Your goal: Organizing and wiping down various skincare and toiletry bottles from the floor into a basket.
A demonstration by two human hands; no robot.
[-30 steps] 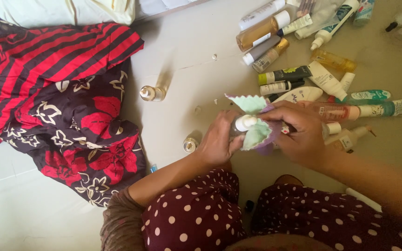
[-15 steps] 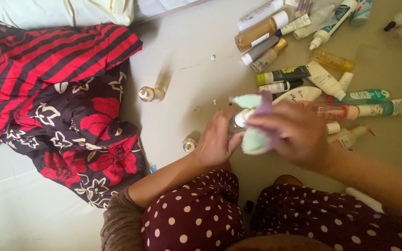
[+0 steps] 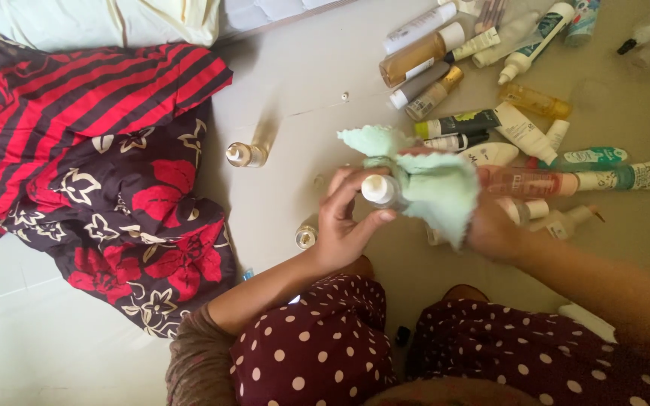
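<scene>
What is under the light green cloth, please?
The right hand is mostly covered by the green cloth. Beside it, the left hand holds a white-capped bottle. The right fingers stay hidden.

We wear maroon clothing dotted white over both knees; our left hand [image 3: 344, 225] and forearms are bare.

Below me I see a pale floor [image 3: 302, 83]. On its left side lies a red-and-black striped cloth [image 3: 77, 105], with a dark flowered cloth [image 3: 137, 225] spread just beside it. Two small gold-capped bottles [image 3: 246, 155] lie apart near the middle. At the upper right, a crowd of tubes and bottles [image 3: 505, 113] lies close together, many touching one another
</scene>
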